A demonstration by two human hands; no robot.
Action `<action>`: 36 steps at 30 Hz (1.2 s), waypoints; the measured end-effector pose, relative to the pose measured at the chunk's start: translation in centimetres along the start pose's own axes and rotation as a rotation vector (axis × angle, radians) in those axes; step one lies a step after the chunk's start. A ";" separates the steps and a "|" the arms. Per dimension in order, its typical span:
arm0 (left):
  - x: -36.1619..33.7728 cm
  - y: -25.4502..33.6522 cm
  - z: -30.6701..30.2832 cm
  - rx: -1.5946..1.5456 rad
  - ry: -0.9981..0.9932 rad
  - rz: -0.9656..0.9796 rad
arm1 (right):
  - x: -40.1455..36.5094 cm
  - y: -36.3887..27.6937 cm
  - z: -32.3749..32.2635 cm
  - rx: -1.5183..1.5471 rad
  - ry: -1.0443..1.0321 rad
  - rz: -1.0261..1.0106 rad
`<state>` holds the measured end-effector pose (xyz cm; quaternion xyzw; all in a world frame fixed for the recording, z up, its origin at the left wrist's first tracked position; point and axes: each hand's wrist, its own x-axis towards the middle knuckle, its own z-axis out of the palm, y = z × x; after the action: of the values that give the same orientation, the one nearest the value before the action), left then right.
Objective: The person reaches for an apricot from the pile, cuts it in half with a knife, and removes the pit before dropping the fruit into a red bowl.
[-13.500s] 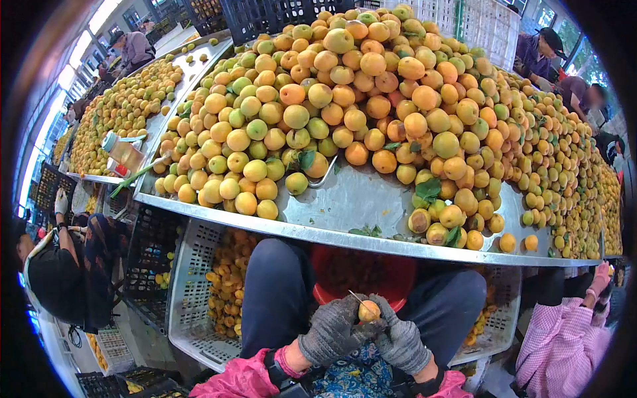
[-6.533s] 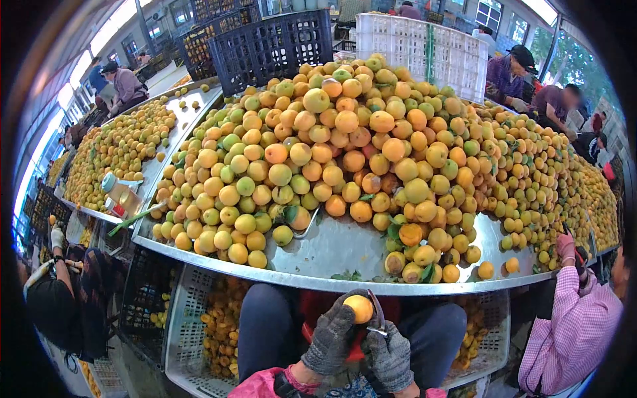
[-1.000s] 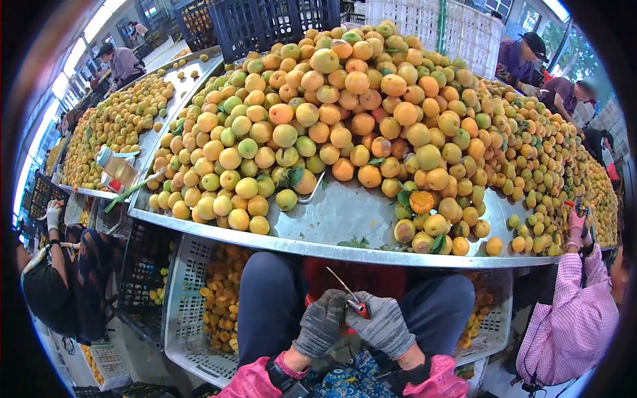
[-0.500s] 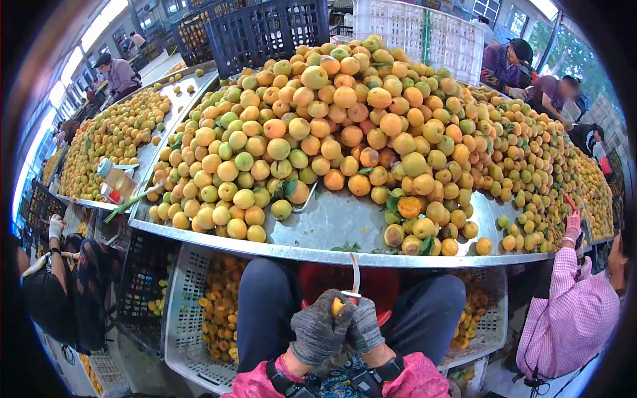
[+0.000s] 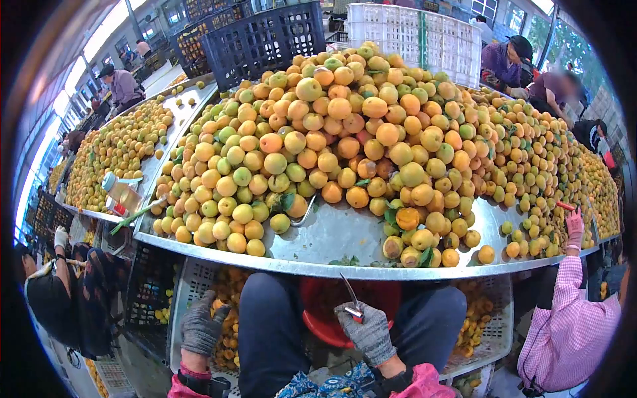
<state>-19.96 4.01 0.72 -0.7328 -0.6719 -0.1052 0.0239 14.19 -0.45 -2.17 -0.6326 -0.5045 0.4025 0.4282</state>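
Note:
My right hand (image 5: 368,333), in a grey knitted glove, is closed around a small knife (image 5: 350,290). Its thin curved blade points up and its red and white handle shows at the fingers, above a red bucket (image 5: 328,325) between my knees. My left hand (image 5: 201,330), gloved alike, is over the light plastic crate (image 5: 192,278) of cut orange apricots (image 5: 229,331) at my left. Its thumb and fingers look apart; orange fruit shows between them, apparently lying in the crate behind. A large heap of whole apricots (image 5: 318,139) covers the metal table (image 5: 325,232) ahead.
Another crate (image 5: 501,331) of cut fruit stands by my right knee. Dark (image 5: 265,40) and white crates (image 5: 415,40) rise behind the heap. A bottle (image 5: 123,192) lies on the left table. Co-workers sit close on both sides; one pink-gloved hand (image 5: 574,229) holds a red-handled tool.
My hands were together over the bucket with a piece of apricot and the knife. The left has swung out to the left crate; the right stays near the bucket with the knife.

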 end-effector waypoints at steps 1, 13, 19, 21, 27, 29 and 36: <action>1.1 0.4 -0.5 0.005 -0.042 -0.042 | -0.1 -0.6 -0.4 0.084 0.012 0.066; 21.6 33.3 -0.1 -0.442 -0.008 0.600 | -1.1 0.1 -3.5 0.593 0.279 0.377; 26.0 38.6 3.2 -0.291 -0.282 0.612 | -0.6 -0.8 -4.3 0.522 0.256 0.262; 26.0 37.2 3.0 -0.261 -0.306 0.643 | -0.6 -1.4 -4.7 0.609 0.262 0.363; 22.7 28.6 5.1 -0.207 -0.327 0.693 | 0.0 -2.4 -4.9 0.698 0.204 0.411; 21.0 25.8 5.4 -0.429 -0.279 0.446 | -0.2 -2.0 -4.2 0.683 0.189 0.334; 11.7 20.8 4.5 -1.634 -0.745 -0.130 | -0.6 -3.6 -3.2 0.697 0.103 0.293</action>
<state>2.03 14.31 0.77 -0.4685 -0.3917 -0.3070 -0.7299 16.08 -1.04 2.32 -0.5336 -0.2193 0.5746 0.5805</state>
